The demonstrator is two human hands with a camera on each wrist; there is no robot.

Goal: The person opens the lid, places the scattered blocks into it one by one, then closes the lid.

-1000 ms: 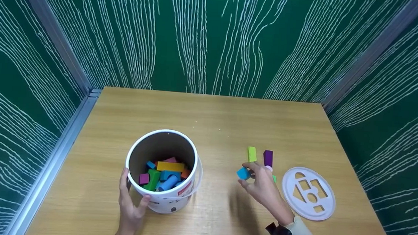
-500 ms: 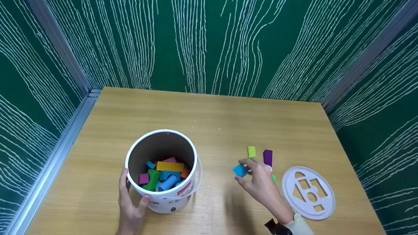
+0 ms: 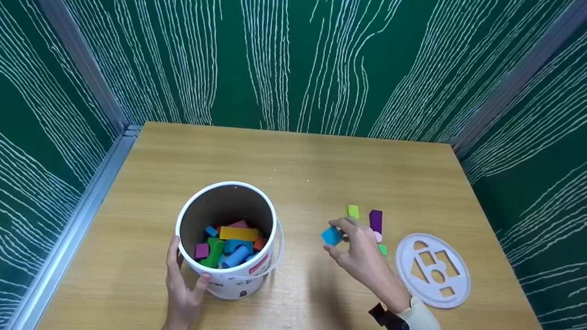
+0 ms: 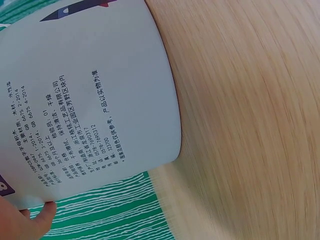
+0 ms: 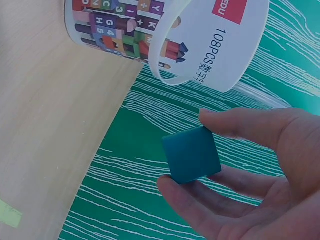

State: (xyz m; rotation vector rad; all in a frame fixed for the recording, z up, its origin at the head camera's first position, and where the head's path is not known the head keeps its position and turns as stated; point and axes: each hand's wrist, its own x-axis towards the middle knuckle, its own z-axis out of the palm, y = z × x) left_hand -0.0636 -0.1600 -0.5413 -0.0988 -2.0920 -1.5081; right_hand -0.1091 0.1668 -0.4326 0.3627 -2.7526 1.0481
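Right hand (image 3: 361,253): grip pinching a blue block (image 3: 331,235) between thumb and fingertips, block held clear of the counter (image 3: 293,160), between bucket and lid. Left hand (image 3: 184,295): grip spread against the near-left wall of the white bucket (image 3: 228,290), thumb apart from the fingers. Bucket upright, open-topped, handle (image 3: 281,245) hanging on its right side (printed "108PCS" in the right wrist view). Inside, a heap of coloured pieces, among them a yellow block (image 3: 238,233) and a green block (image 3: 214,252). Beyond the right hand, a lime block (image 3: 353,210) and a purple block (image 3: 375,220). White lid (image 3: 457,294) with shaped cut-outs lies flat, farther right.
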